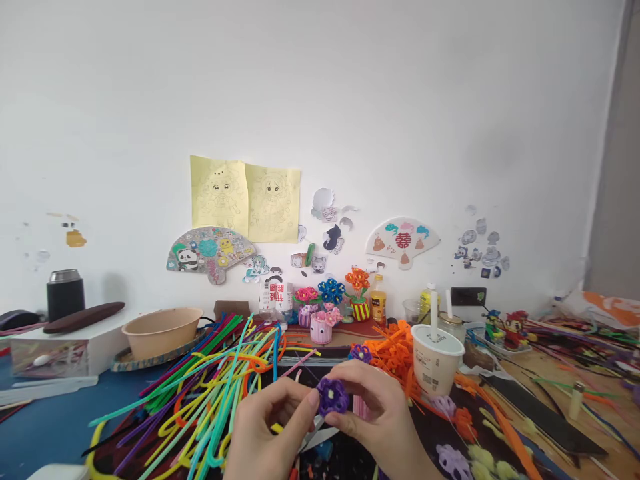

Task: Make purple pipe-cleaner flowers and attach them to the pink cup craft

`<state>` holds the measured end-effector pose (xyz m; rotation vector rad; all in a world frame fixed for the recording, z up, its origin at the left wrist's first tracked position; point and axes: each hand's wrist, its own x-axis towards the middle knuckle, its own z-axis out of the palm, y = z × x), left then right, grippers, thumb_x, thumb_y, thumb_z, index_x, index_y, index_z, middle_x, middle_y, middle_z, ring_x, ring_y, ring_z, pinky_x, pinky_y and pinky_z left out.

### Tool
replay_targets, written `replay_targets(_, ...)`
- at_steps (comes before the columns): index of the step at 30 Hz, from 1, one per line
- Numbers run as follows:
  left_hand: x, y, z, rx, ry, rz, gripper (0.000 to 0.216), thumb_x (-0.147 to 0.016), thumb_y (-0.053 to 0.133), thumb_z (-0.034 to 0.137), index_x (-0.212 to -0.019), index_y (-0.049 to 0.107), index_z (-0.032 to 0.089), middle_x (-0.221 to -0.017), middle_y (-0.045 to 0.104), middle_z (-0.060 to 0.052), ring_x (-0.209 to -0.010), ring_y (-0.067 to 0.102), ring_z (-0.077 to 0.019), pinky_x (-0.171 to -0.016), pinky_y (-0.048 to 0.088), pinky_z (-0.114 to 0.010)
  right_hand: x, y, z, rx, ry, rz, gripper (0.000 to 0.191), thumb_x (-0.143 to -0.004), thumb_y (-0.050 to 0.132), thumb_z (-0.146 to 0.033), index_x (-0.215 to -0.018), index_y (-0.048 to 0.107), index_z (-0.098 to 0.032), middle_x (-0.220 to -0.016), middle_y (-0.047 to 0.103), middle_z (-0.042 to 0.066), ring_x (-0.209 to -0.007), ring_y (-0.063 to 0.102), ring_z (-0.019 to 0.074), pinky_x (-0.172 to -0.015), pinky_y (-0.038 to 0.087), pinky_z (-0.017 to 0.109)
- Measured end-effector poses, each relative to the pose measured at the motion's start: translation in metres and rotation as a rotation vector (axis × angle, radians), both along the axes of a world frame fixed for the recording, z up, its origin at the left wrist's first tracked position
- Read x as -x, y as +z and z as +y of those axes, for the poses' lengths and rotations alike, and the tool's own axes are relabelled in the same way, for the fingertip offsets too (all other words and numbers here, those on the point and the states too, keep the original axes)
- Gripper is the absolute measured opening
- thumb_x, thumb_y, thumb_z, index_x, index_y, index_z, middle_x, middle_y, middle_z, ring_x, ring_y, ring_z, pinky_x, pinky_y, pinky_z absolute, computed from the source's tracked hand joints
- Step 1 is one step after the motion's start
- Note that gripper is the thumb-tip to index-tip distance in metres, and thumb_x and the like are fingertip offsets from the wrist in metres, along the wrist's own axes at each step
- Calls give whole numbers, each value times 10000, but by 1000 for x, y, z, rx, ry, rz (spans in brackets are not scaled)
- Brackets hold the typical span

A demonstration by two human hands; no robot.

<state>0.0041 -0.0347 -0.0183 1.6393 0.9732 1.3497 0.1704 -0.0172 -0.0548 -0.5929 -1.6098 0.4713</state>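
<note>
A small purple pipe-cleaner flower (333, 398) with a pale centre is held up at the lower middle, its face toward me. My right hand (380, 417) pinches it between thumb and fingers from the right. From the left, my left hand (273, 427) is closed, its thumb and index fingertips at the petals' left edge. The back of the flower is hidden. Just behind my right hand sits another purple flower (361, 353). Loose coloured pipe cleaners (210, 387) lie in a heap to the left of my left hand.
Orange pipe-cleaner pieces (393, 353) and a white paper cup (435, 360) stand behind my right hand. Small potted pipe-cleaner flowers (321, 329) line the back near the wall. A beige bowl (163, 331) is at left; lilac flower pieces (454, 461) lie at lower right.
</note>
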Motion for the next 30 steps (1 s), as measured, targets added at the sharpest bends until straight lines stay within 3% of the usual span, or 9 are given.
replay_targets(8,9,-7,10,-210,15,156,222,-801,669,428,-759,716,215,-638,668,4,-562,565,-138,-542,452,-181,-5,0,3,43,11,-5,341,-771,756,-501,-949,732,-211,-870,690,58,-807,663,187,-740,554,246)
replay_targets(14,9,-5,8,-361,48,162,99,-779,715,313,-848,706,243,-681,669,30,-549,552,-116,-523,434,-174,-6,3,-1,6,28,-5,265,-773,775,-451,-937,752,-245,-827,708,34,-764,649,163,-696,514,212)
replay_targets(20,12,-2,8,-495,-40,308,172,-768,734,232,-921,674,279,-797,684,52,-612,590,-116,-551,467,-172,-7,6,0,11,28,38,251,-740,797,-459,-901,774,-267,-765,714,19,-704,630,152,-651,488,204)
replay_targets(30,10,-9,11,-601,22,414,172,-819,629,134,-940,607,254,-809,646,55,-654,598,-104,-573,466,-168,-6,7,0,96,131,66,331,-681,834,-475,-953,777,-294,-851,719,27,-759,656,156,-691,534,192)
